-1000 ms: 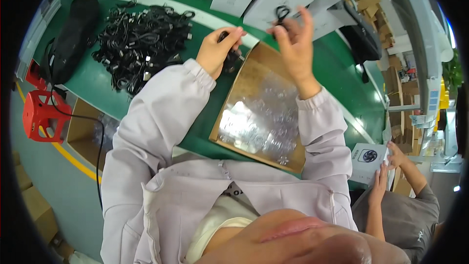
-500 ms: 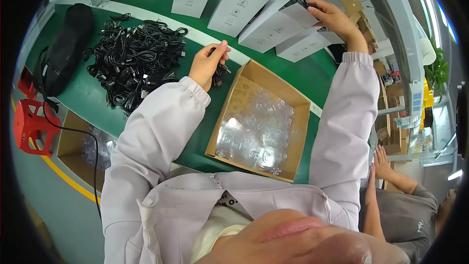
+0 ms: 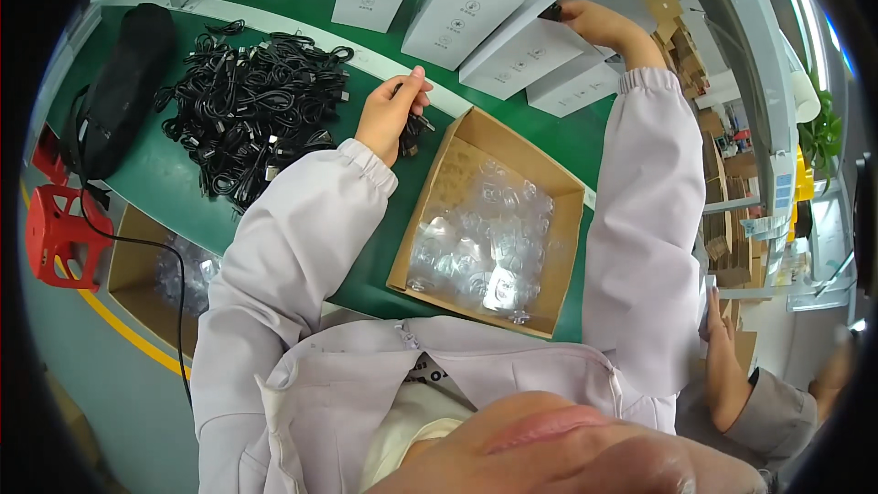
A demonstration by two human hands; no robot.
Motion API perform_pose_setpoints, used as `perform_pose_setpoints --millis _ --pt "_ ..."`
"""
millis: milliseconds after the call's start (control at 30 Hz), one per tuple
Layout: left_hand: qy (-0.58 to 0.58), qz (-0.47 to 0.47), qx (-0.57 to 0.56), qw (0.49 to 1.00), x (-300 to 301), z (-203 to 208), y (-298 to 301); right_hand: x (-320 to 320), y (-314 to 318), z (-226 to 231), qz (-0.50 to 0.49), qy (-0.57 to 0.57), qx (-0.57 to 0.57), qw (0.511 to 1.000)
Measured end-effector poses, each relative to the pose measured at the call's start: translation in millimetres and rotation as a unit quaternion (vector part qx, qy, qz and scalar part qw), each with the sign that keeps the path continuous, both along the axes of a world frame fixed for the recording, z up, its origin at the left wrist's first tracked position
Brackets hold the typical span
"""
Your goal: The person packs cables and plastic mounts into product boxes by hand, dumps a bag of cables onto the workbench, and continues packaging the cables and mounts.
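My left hand [image 3: 391, 117] is closed round some bundled black cables, whose metal plug ends [image 3: 422, 123] stick out beside the little finger. To its left lies a big heap of coiled black cables [image 3: 256, 110] on the green table. My right hand [image 3: 605, 26] reaches to the far right, with its fingertips at the open top of a white box [image 3: 521, 59]. A small dark piece of black cable [image 3: 551, 12] shows at those fingertips; the rest is hidden by the box. More white boxes [image 3: 471, 7] stand upright in a row beside it.
A shallow cardboard box [image 3: 412, 247] with clear plastic pieces [image 3: 494, 247] sits in front of me. A black pouch [image 3: 133, 91] lies at the left. Red stools [image 3: 69, 233] and another carton [image 3: 137, 284] are on the floor. A co-worker's arm [image 3: 727, 375] shows at lower right.
My right hand has moved a little left and lowered the cable into the white box's top. The boxes have shifted slightly in view. My left hand still holds its cables.
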State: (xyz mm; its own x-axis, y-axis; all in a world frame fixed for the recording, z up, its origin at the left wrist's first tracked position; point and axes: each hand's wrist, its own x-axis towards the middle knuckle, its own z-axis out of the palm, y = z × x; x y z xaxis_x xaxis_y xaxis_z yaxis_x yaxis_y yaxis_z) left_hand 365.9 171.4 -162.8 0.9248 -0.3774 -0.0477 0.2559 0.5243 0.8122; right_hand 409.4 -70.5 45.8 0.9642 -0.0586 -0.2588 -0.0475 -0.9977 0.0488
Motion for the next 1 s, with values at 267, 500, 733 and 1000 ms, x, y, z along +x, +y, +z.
perform_pose_setpoints --millis 267,500,733,1000 --pt "-0.001 0.017 -0.003 1.0 -2 -4 6 -24 14 9 0.008 -0.147 0.146 0.978" --pt "-0.012 0.025 -0.008 1.0 -4 3 0 -3 -34 -7 -0.032 -0.078 0.124 0.989" --pt "0.091 0.083 -0.225 0.967 22 -22 3 -8 -21 -31 -0.006 -0.267 0.135 0.954" --pt "0.108 0.08 -0.203 0.97 16 -26 13 -146 82 -68 0.155 -0.163 0.047 0.973"
